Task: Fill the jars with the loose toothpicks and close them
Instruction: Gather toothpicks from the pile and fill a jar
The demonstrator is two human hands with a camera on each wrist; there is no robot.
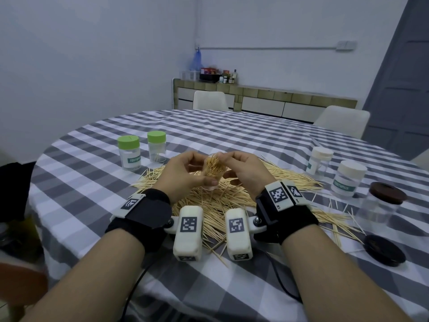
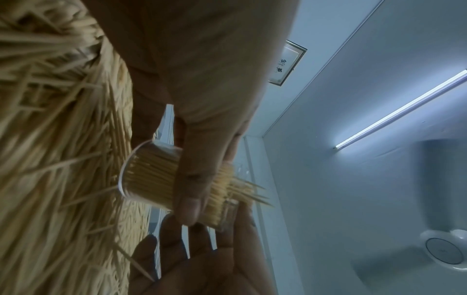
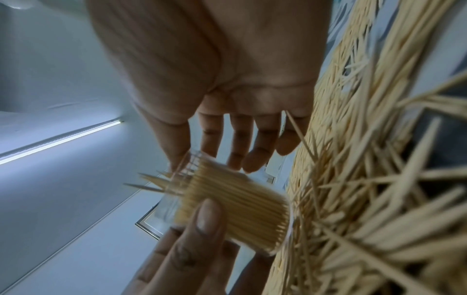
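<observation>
The left hand [image 1: 185,173] grips a small clear plastic jar [image 1: 212,171], thumb across its side, lifted just above the heap of loose wooden toothpicks [image 1: 216,201] on the grey-and-white checked tablecloth [image 1: 97,205]. The jar is packed nearly full, tips sticking out of its open mouth. The right hand [image 1: 243,169] pinches those tips at the rim. Far left stand two green-lidded jars [image 1: 141,152], one holding a few picks. Right stand two white-lidded jars [image 1: 334,175], a brown-lidded clear jar [image 1: 378,205], and a loose dark lid [image 1: 384,249].
</observation>
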